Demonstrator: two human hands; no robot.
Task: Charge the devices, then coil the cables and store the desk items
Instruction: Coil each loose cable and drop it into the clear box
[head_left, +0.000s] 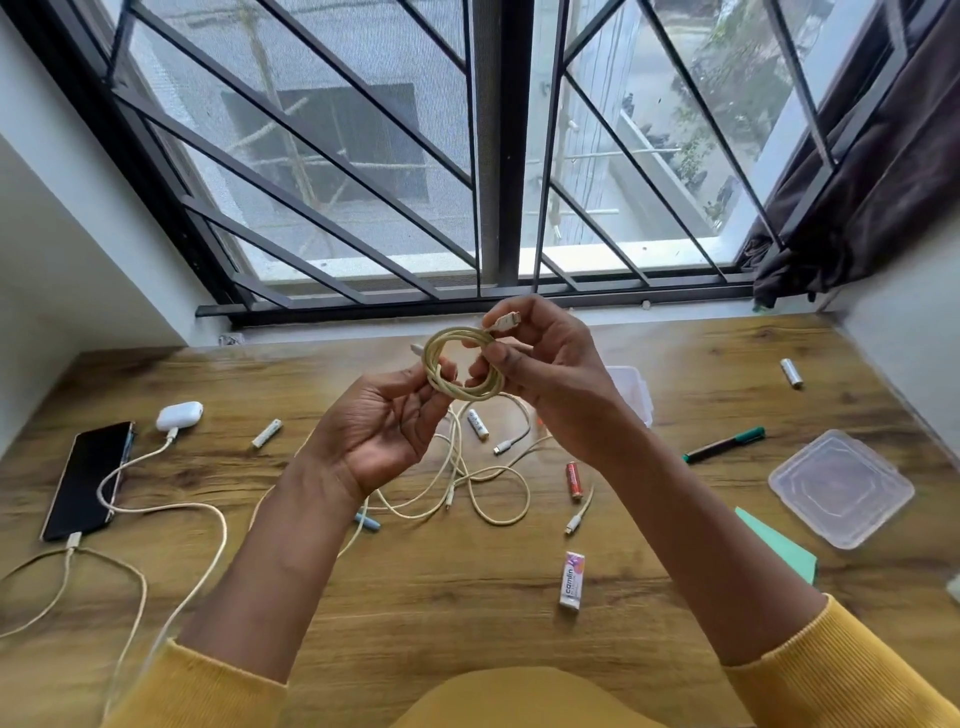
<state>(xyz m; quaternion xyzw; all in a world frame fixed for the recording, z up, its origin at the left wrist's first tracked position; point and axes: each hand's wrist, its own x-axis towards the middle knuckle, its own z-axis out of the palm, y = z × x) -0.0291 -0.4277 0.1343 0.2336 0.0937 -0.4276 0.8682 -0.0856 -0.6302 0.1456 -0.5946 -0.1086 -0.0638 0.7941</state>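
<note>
Both hands hold the coiled cable (464, 364) up over the desk (415, 571): left hand (382, 428) pinches the loop's near side, right hand (540, 364) grips the far side w/ the plug end btwn its fingertips. Imo that loose end isn't tucked yet, so if either pinch slackens the coil prob springs open onto the tangled cables (478, 483) below.

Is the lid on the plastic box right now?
No, the clear lid lies by itself on the desk, apart from the box.
</note>
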